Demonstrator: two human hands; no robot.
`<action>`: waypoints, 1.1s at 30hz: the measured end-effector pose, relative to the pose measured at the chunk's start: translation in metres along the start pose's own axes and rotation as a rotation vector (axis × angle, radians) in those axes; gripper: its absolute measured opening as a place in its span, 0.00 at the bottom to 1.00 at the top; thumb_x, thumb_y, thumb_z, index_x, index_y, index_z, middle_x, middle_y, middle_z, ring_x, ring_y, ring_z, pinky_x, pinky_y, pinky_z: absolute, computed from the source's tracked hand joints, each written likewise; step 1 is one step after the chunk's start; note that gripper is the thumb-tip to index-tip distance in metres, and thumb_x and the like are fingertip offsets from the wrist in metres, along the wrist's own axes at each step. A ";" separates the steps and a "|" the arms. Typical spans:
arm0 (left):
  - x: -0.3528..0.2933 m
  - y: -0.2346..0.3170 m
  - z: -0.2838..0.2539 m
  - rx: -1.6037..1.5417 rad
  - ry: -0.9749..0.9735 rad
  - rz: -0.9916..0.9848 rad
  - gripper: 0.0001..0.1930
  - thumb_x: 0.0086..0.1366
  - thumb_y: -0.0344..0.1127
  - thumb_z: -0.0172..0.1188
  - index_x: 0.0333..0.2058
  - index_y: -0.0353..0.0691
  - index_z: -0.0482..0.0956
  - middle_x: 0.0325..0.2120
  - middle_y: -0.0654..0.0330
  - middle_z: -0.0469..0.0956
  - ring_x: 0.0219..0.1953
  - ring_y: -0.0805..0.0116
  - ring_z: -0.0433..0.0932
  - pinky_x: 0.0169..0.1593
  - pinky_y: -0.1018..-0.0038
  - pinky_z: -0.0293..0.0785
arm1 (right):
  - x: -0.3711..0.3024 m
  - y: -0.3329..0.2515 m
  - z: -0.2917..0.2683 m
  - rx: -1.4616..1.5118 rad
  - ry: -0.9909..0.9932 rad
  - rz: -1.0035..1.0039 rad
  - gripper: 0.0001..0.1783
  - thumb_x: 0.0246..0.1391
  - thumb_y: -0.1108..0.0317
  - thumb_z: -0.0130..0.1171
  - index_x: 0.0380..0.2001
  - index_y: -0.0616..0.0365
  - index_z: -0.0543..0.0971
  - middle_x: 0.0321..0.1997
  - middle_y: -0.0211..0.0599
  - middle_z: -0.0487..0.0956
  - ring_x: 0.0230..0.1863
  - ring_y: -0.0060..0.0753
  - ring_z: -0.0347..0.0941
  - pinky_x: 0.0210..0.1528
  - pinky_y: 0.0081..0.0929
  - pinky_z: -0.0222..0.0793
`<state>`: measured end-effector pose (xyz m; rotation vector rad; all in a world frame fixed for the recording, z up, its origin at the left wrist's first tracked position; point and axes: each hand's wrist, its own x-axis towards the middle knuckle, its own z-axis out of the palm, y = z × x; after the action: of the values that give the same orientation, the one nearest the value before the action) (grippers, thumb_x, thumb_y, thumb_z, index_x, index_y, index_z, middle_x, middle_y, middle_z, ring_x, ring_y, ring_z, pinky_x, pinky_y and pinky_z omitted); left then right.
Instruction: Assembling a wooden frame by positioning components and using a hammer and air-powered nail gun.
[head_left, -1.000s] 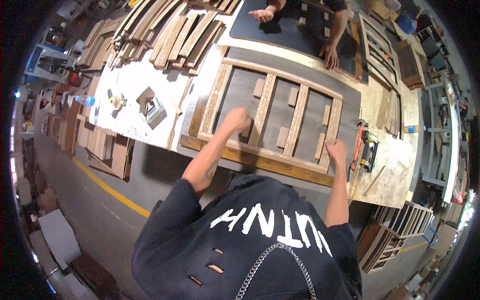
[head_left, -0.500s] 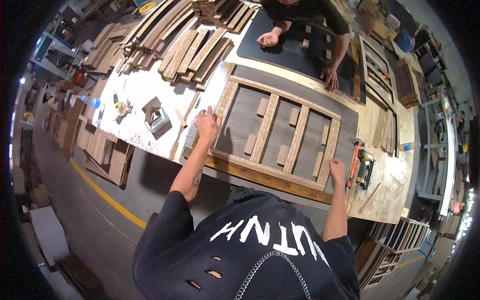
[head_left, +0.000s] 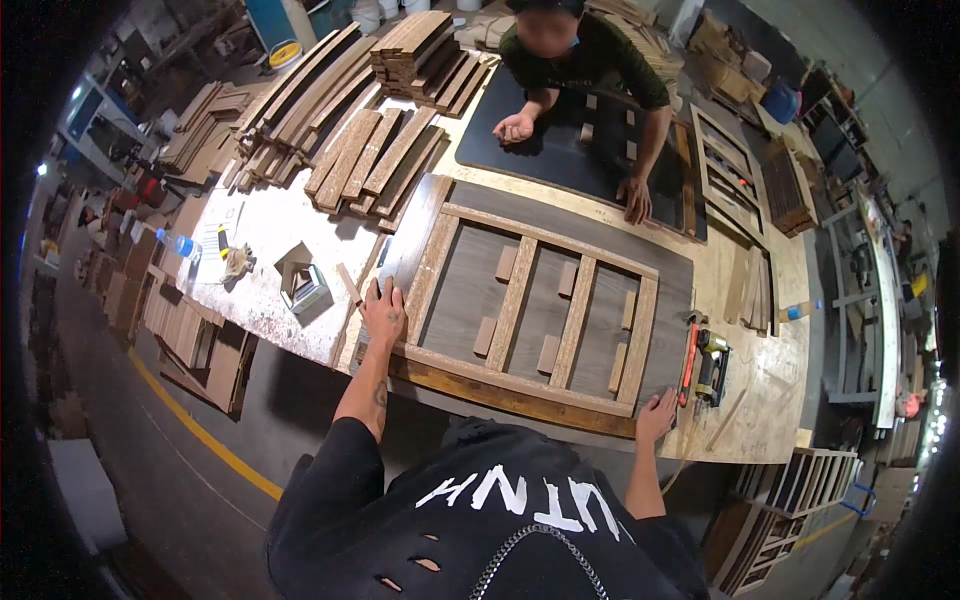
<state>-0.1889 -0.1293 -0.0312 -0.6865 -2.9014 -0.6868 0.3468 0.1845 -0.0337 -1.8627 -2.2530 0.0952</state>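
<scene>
A slatted wooden frame lies flat on a dark grey wood-grain panel in front of me. Several small wooden blocks sit on the panel inside the frame, beside its slats. My left hand rests with fingers extended at the panel's left side, near the frame's front left corner. At the panel's right edge, close to its front corner, my right hand lies with its fingers stretched out. Neither hand holds a loose thing. A brown wooden strip runs along the panel's front edge.
A red-handled tool and a nail gun lie right of the panel. Stacked wooden strips and a small open box stand left. Across the table, a co-worker leans over a black panel.
My left hand has slid from the frame's left rail toward the panel's front left edge. My right hand has gone from the frame's front right corner to the panel's right edge and uncurled.
</scene>
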 end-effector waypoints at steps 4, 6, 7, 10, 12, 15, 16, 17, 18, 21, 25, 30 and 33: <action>-0.001 0.009 -0.007 -0.039 0.055 0.006 0.21 0.70 0.46 0.44 0.57 0.46 0.73 0.59 0.44 0.65 0.60 0.46 0.64 0.60 0.48 0.55 | 0.003 -0.003 0.003 0.006 0.018 0.060 0.27 0.65 0.59 0.44 0.63 0.59 0.66 0.69 0.40 0.63 0.69 0.42 0.58 0.68 0.40 0.54; 0.000 0.004 -0.005 -0.041 0.076 -0.001 0.21 0.70 0.45 0.45 0.56 0.46 0.74 0.59 0.44 0.66 0.60 0.46 0.65 0.60 0.49 0.56 | 0.003 -0.006 0.004 0.003 0.021 0.070 0.26 0.66 0.58 0.44 0.63 0.59 0.66 0.69 0.40 0.64 0.69 0.42 0.58 0.68 0.40 0.54; 0.000 0.004 -0.002 -0.046 0.089 -0.007 0.20 0.70 0.45 0.45 0.55 0.46 0.75 0.58 0.44 0.67 0.59 0.46 0.65 0.60 0.50 0.57 | 0.002 -0.007 0.002 0.002 0.026 0.072 0.26 0.66 0.58 0.44 0.63 0.59 0.67 0.68 0.40 0.64 0.69 0.42 0.58 0.67 0.40 0.54; 0.000 0.000 0.001 -0.065 0.076 -0.011 0.20 0.69 0.45 0.46 0.55 0.46 0.75 0.58 0.43 0.68 0.59 0.46 0.66 0.60 0.51 0.57 | 0.000 -0.013 -0.006 0.016 0.025 0.098 0.26 0.65 0.58 0.44 0.62 0.59 0.67 0.68 0.40 0.65 0.68 0.43 0.58 0.67 0.41 0.56; -0.001 0.000 0.001 -0.054 0.077 -0.012 0.20 0.69 0.44 0.46 0.55 0.47 0.75 0.58 0.43 0.68 0.59 0.46 0.66 0.60 0.51 0.57 | -0.001 -0.017 -0.009 0.031 0.019 0.123 0.26 0.65 0.58 0.45 0.62 0.59 0.67 0.67 0.41 0.66 0.68 0.43 0.59 0.66 0.41 0.56; -0.002 0.001 -0.001 -0.049 0.069 -0.015 0.20 0.69 0.44 0.46 0.55 0.47 0.75 0.58 0.43 0.68 0.59 0.45 0.66 0.61 0.52 0.57 | 0.000 -0.014 -0.010 0.067 -0.028 0.116 0.27 0.66 0.59 0.44 0.64 0.59 0.64 0.69 0.41 0.62 0.71 0.41 0.54 0.70 0.41 0.50; -0.001 0.002 -0.002 -0.053 0.057 -0.020 0.20 0.69 0.44 0.46 0.55 0.47 0.75 0.58 0.43 0.68 0.59 0.45 0.66 0.61 0.52 0.57 | 0.000 -0.013 -0.009 0.060 -0.027 0.116 0.27 0.66 0.59 0.44 0.64 0.59 0.64 0.69 0.41 0.62 0.71 0.42 0.54 0.70 0.41 0.50; -0.001 0.003 -0.002 -0.050 0.053 -0.015 0.20 0.69 0.44 0.46 0.55 0.47 0.75 0.58 0.43 0.68 0.59 0.45 0.66 0.61 0.52 0.57 | 0.000 -0.012 -0.008 0.053 -0.027 0.117 0.27 0.66 0.59 0.44 0.64 0.59 0.64 0.69 0.41 0.63 0.71 0.42 0.55 0.70 0.41 0.50; 0.000 0.004 -0.003 -0.052 0.054 -0.017 0.20 0.69 0.44 0.46 0.55 0.46 0.75 0.58 0.43 0.67 0.59 0.45 0.66 0.61 0.52 0.56 | 0.001 -0.010 -0.007 0.053 -0.030 0.123 0.27 0.66 0.59 0.44 0.64 0.59 0.64 0.69 0.41 0.63 0.71 0.42 0.55 0.70 0.41 0.50; -0.001 0.009 -0.009 -0.054 0.036 -0.026 0.21 0.69 0.45 0.46 0.55 0.45 0.76 0.59 0.42 0.67 0.59 0.45 0.65 0.62 0.53 0.55 | 0.002 -0.008 -0.003 0.069 -0.031 0.125 0.27 0.66 0.59 0.44 0.64 0.59 0.65 0.69 0.42 0.63 0.70 0.43 0.55 0.70 0.42 0.50; 0.000 0.010 -0.009 -0.077 0.014 -0.051 0.21 0.69 0.44 0.45 0.56 0.44 0.75 0.60 0.42 0.65 0.61 0.45 0.63 0.63 0.52 0.53 | 0.003 -0.010 -0.003 0.073 -0.017 0.129 0.27 0.66 0.58 0.44 0.64 0.59 0.65 0.69 0.42 0.63 0.70 0.43 0.55 0.70 0.43 0.49; 0.008 -0.001 0.003 -0.099 0.029 -0.041 0.22 0.69 0.48 0.44 0.55 0.46 0.76 0.55 0.41 0.71 0.57 0.46 0.69 0.61 0.59 0.60 | 0.003 -0.004 -0.001 0.070 0.041 0.107 0.25 0.65 0.58 0.44 0.62 0.57 0.68 0.67 0.41 0.66 0.68 0.44 0.59 0.68 0.41 0.53; 0.035 -0.046 0.009 -0.906 0.059 -0.724 0.27 0.70 0.52 0.44 0.53 0.34 0.76 0.49 0.42 0.76 0.51 0.51 0.75 0.57 0.66 0.67 | 0.028 -0.005 -0.005 0.178 0.048 0.144 0.22 0.63 0.58 0.45 0.56 0.54 0.73 0.62 0.44 0.71 0.64 0.47 0.64 0.62 0.40 0.61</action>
<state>-0.2404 -0.1483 -0.0518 0.4248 -2.6143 -2.0775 0.3384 0.2108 -0.0245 -1.9077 -2.0053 0.2618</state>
